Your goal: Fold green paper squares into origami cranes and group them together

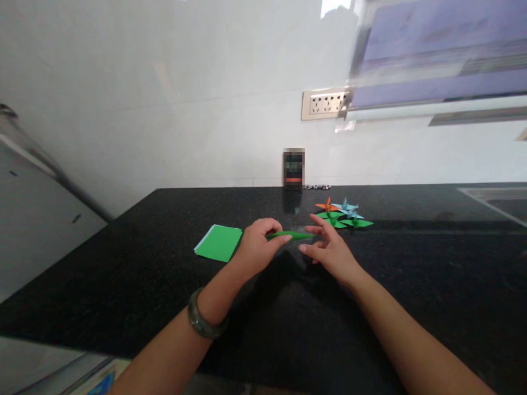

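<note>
My left hand (pixel 264 241) pinches a folded piece of green paper (pixel 297 236) between thumb and fingers, a little above the dark counter. The paper is narrow and comes to a point on the right. My right hand (pixel 328 247) is at that pointed end, its thumb and fingers apart; whether a fingertip touches the paper I cannot tell. Left of my left hand lies a stack of square paper (pixel 218 243), green on top with pale edges below. Behind my right hand sit several folded paper cranes: an orange crane (pixel 328 206), blue cranes (pixel 346 207) and green cranes (pixel 356 223).
The black speckled counter (pixel 164 307) runs back to a pale wall. A phone-like upright object (pixel 293 169), blurred out, leans there with a beaded strap (pixel 318 187) beside it. A socket strip (pixel 327 104) is on the wall. A sink-like recessed edge (pixel 494 198) shows at right.
</note>
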`<state>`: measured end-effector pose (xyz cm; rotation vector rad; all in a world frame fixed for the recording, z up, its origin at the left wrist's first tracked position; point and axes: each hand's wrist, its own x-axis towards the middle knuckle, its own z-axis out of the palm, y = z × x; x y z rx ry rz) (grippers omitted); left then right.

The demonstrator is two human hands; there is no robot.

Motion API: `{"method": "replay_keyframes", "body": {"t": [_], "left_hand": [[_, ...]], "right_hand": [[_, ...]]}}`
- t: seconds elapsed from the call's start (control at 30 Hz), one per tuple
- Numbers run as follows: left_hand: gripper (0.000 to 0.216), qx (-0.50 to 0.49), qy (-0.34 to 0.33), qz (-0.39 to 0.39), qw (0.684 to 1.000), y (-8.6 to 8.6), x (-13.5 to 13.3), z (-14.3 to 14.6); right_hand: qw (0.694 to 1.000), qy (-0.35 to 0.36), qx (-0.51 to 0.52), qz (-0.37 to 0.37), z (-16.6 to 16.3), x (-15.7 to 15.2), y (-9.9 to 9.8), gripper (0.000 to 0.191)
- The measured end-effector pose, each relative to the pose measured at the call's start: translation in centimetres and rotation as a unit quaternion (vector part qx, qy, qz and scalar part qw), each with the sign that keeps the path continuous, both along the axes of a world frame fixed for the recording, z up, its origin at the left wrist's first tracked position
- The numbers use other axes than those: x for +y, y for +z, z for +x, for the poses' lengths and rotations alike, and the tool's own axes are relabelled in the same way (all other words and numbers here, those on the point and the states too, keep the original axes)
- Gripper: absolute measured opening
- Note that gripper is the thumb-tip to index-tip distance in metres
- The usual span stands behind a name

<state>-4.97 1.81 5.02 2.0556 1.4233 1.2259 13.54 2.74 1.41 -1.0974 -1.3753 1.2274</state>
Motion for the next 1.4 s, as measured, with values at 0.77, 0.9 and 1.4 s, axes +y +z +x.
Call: {"method": "replay_keyframes", "body": {"t": [0.77,0.9,1.4], "left_hand": [[0.022,-0.575,-0.139,-0.352,0.725,-2.7,1.2,1.6],[0.019,-0.611,-0.152,-0.321,0.707,-3.1,1.1,2.3],[0.025,-0.535,-0.088,-0.267,0.797,-3.6,0.0,4.0]], "right_hand": [[0.923,0.005,-0.214,0.318,1.7,0.6,0.3,0.008],[0.960,-0.111,-0.162,0.198,1.0,1.0,-0.8,0.018],[0.994,-0.075,-0.060,0.059,0.3,0.5,-0.4,0.023]]}}
